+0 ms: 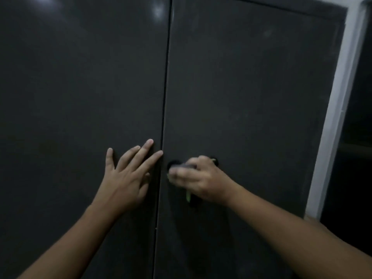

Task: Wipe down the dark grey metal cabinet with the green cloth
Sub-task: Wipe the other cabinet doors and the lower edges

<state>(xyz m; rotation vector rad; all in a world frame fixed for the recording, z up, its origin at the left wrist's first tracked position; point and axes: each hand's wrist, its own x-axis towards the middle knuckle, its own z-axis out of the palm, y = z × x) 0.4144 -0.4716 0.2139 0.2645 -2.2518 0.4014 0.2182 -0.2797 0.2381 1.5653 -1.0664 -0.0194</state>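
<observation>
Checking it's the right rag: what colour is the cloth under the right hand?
Light green: the cloth edge peeks out below the right hand, head view.

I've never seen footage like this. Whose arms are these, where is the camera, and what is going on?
No machine here: these are a person's bare arms, filmed by a camera worn on their head, looking forward and down. In front stands a dark grey cabinet with two doors. The left hand lies flat, fingers spread, on the left door beside the seam. The right hand, blurred, holds a green cloth against the right door; only slivers of cloth show.
</observation>
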